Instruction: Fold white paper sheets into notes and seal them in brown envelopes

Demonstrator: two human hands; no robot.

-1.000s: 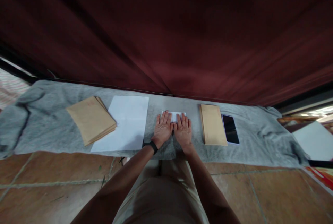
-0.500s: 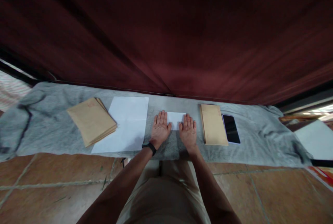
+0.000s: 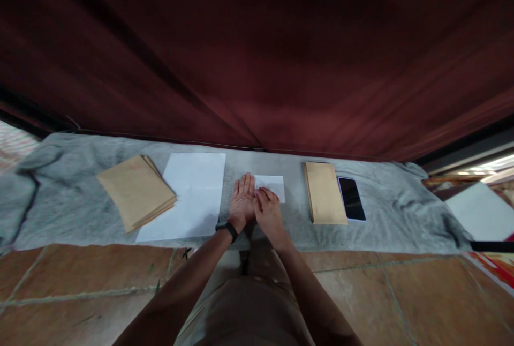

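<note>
Item, far left: grey cloth (image 3: 72, 212) spread along the floor against a dark red curtain (image 3: 257, 57), rumpled at its left end.

Item: stack of brown envelopes (image 3: 134, 192), lying askew on the cloth, its right corner over the edge of the next piece.

Item: white sheet (image 3: 187, 197), unfolded, flat, its long axis running away from the person; just left of the hands.

Item: left hand (image 3: 242, 202), black band at the wrist, palm down and fingers straight, pressed flat on the left end of the folded paper. It pins and does not grasp.

Item: folded paper (image 3: 273, 186), small and white, long axis running left to right across the cloth. Only its right part shows; the rest lies under the hands. It lies directly beneath and a little beyond the fingertips, equally near to both hands.

Item: right hand (image 3: 268, 213), touching the left hand, fingers curled at the paper's near edge. Whether the fingertips pinch that edge or only press on it cannot be told.

Item: second stack of brown envelopes (image 3: 323, 192), squared, long axis pointing away from the person, near the right hand but apart from it.

Item: phone (image 3: 350, 198), dark screen up, just beside that stack.

Item, foreground: brown floor tiles (image 3: 80, 292).
</note>
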